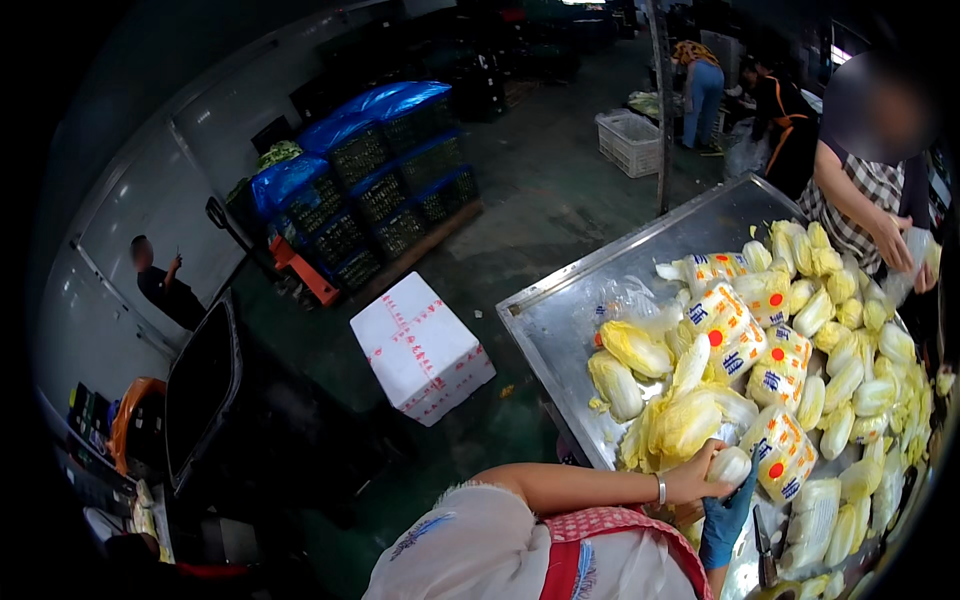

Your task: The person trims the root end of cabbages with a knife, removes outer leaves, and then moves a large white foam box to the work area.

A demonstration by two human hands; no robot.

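My left hand [694,474], bare with a bracelet at the wrist, grips a small napa cabbage [728,466]. Against the cabbage's other side is my right hand [729,517] in a blue glove, its fingers along it. Loose yellow napa cabbages [682,427] lie just beyond on the metal table [555,319]. Several cabbages are wrapped in printed plastic, one wrapped cabbage [780,454] right beside the glove. A knife [766,559] lies on the table to the right of my gloved hand. Crumpled clear plastic [628,298] rests near the table's far left part.
A co-worker [862,187] stands across the table with a bagged cabbage. A white foam box [420,345] stands on the floor left of the table. Covered crates [375,172] are stacked behind an orange pallet jack [300,270]. A metal post [663,112] rises past the table's far edge.
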